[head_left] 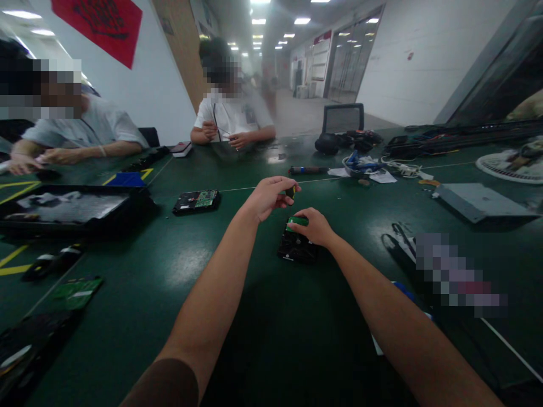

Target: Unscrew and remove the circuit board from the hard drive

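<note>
A black hard drive [292, 249] with a green circuit board [298, 223] at its far end lies on the table before me. My right hand [313, 226] is closed over the drive's far right side, its thumb and fingers at the board. Above and slightly left of the drive, my left hand [275, 196] pinches a small black-and-yellow tool [291, 193]. Its tip is too small to make out. Another hard drive [196, 202], circuit board up, rests to the left of my left hand.
Left stands a black tray [76, 226], with a loose green board [78, 292] nearer me. At right are a grey metal box [486, 200] and a blue bundle in a bowl [362, 163]. A dark cylindrical tool [309, 170] lies ahead. Two co-workers [231, 118] sit across and left.
</note>
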The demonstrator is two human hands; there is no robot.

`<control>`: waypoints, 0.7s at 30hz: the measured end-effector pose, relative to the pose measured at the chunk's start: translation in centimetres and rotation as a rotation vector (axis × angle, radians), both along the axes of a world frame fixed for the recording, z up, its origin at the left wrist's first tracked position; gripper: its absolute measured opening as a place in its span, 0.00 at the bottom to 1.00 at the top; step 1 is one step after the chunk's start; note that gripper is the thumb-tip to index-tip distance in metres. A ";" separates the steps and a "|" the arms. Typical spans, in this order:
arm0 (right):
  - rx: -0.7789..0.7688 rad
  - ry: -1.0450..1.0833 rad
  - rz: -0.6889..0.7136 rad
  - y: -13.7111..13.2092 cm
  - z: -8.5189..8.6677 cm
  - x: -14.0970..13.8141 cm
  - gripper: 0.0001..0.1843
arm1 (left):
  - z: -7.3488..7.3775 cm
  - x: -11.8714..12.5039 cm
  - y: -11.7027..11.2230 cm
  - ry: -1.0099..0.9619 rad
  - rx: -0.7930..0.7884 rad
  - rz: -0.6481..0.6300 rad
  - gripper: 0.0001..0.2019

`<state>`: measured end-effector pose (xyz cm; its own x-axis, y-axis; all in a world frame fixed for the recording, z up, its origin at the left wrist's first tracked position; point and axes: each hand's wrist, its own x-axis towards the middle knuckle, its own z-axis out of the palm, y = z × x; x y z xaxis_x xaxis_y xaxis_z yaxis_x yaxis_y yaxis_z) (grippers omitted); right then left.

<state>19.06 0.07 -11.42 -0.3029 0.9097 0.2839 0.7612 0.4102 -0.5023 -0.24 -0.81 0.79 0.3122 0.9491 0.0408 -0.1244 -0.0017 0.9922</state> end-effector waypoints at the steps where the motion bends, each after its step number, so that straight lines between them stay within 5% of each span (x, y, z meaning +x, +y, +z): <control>1: 0.000 0.001 -0.001 0.0 0.0 0.0 0.25 | 0.0 -0.1 0.0 -0.015 -0.026 -0.005 0.08; 14: -0.010 0.017 0.014 0.0 -0.1 -0.2 0.25 | 0.3 -1.3 0.3 0.037 -0.149 0.043 0.10; 21: -0.016 0.011 0.018 -0.1 0.1 -0.1 0.24 | 0.7 -1.1 0.0 0.222 -0.022 0.150 0.04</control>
<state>18.94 0.01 -11.31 -0.3158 0.9087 0.2729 0.7481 0.4154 -0.5175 -1.33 -0.77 1.46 0.1666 0.9854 -0.0341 0.0966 0.0181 0.9952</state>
